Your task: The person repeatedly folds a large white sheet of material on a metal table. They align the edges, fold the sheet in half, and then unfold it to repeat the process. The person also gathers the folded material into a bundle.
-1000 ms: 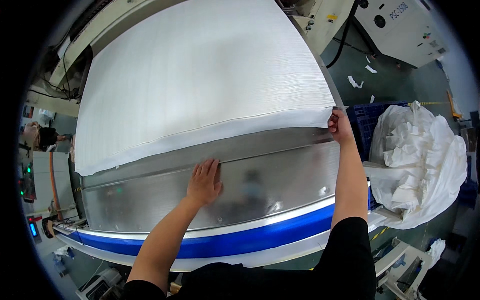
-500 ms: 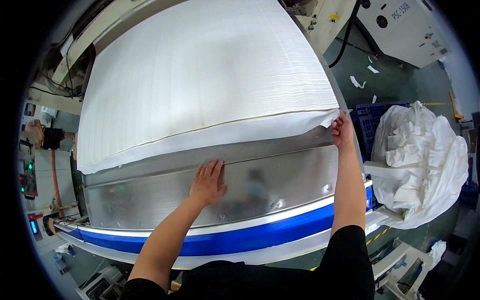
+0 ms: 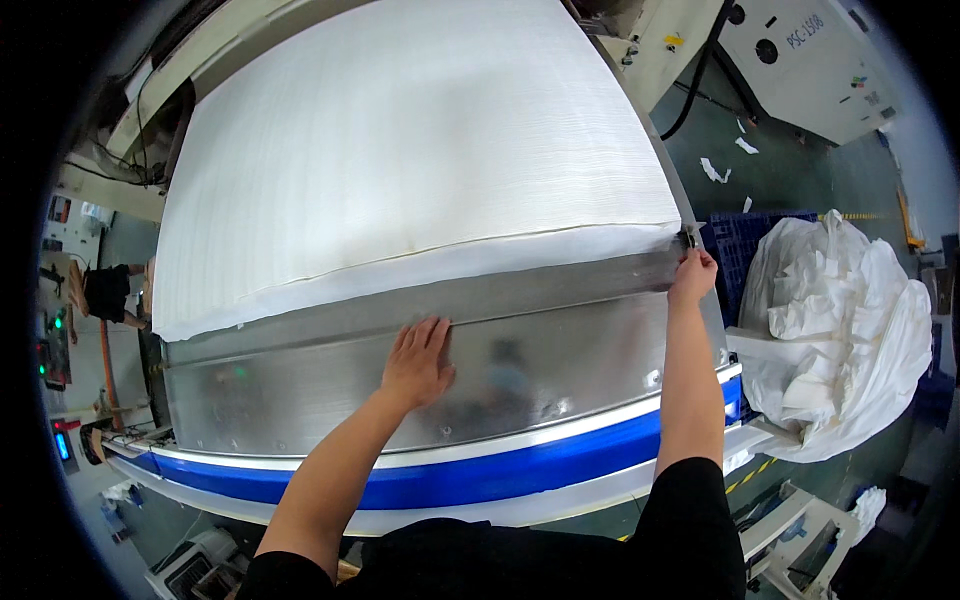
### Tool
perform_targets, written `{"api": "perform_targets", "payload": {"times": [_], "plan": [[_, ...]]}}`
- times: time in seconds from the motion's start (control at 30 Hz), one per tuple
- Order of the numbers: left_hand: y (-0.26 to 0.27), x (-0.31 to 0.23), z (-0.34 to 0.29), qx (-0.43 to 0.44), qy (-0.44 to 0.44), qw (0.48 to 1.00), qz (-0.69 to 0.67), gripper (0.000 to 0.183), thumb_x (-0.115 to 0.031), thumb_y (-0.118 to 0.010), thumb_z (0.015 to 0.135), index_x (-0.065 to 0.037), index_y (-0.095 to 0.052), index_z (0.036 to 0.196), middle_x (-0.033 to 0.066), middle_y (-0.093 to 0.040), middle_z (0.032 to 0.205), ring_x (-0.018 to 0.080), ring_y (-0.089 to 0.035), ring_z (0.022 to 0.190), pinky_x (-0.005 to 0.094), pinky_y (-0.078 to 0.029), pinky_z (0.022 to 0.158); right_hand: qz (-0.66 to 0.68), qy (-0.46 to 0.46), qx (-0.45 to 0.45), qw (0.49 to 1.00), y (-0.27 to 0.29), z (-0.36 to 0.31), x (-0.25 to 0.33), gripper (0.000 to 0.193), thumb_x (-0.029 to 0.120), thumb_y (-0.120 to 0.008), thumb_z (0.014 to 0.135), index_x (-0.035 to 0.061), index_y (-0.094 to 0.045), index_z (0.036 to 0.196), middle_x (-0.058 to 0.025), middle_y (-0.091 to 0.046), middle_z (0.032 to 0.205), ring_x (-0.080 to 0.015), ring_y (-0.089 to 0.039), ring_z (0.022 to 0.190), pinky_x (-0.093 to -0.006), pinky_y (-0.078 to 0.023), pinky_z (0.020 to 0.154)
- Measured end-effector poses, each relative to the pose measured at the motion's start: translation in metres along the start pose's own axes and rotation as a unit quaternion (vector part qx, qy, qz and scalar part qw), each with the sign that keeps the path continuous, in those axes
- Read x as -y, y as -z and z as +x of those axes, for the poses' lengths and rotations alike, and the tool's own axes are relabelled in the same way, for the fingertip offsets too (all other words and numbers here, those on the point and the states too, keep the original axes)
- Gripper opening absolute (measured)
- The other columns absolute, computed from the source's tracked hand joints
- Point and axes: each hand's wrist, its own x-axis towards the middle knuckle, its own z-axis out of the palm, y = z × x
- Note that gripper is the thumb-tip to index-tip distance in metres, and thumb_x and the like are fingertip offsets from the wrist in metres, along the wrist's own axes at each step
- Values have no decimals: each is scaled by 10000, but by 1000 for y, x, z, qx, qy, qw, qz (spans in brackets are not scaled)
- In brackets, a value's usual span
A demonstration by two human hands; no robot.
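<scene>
A wide sheet of white layered fabric (image 3: 420, 150) covers most of the metal table, its front flap hanging in a pale strip along the near edge. My left hand (image 3: 418, 362) rests flat on the bare metal plate (image 3: 560, 350) in front of it, fingers stretched out. At the right edge of the table, just below the fabric's near right corner, my right hand (image 3: 692, 277) has its fingers pinched together. A small dark piece (image 3: 688, 240) shows just beyond those fingertips. Whether the pinch holds it, I cannot make out.
A blue strip (image 3: 520, 483) runs along the table's front edge. To the right, a heap of white cloth (image 3: 835, 330) lies by a blue pallet (image 3: 738, 245). A white machine cabinet (image 3: 810, 70) stands at the far right. At the left, another person (image 3: 105, 293) is partly visible.
My right hand has let go of the fabric's near right corner and moved slightly right and nearer to me. That corner now lies straighter. My left hand has stayed in place.
</scene>
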Motion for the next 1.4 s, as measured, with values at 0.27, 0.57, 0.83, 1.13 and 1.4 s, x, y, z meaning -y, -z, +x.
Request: {"api": "perform_targets", "payload": {"times": [0.27,0.57,0.83,1.13,1.4], "plan": [[-27,26,-39,-154,32,987,-20,541,-209,-561,805,-20,-412,1289,185,-408,1328,343,-386,1240,456,-299,1049,-108,30,200,973,30,-129,4,198,91,-573,866,24,-521,1044,-53,-568,925,-127,-541,762,-243,-450,613],[-46,60,-185,-177,189,955,-147,424,-178,-561,813,-46,-489,1210,185,-462,1269,350,-472,1144,426,-396,964,-178,20,337,924,57,-208,-19,153,117,-536,886,39,-504,1014,-52,-566,854,-101,-511,631,-218,-391,500],[-45,116,-235,-220,240,926,-190,400,-168,-577,798,-31,-508,1167,166,-501,1217,340,-508,1088,411,-425,925,-235,-3,475,848,14,-329,29,134,99,-550,862,34,-528,978,-52,-577,825,-106,-524,619,-242,-413,530],[-8,263,-284,-239,218,915,-242,394,-160,-558,797,-25,-517,1165,175,-499,1232,356,-515,1083,419,-427,919,-315,2,540,780,-32,-479,-3,104,145,-570,865,54,-559,916,-35,-605,797,-89,-548,629,-213,-418,510],[42,445,-328,-274,310,893,-178,441,-161,-562,785,-59,-485,1208,144,-449,1275,323,-443,1184,436,-374,987,-369,250,679,584,-192,-693,16,207,218,-563,882,16,-588,918,-60,-597,758,-142,-553,680,-280,-451,646]]}}
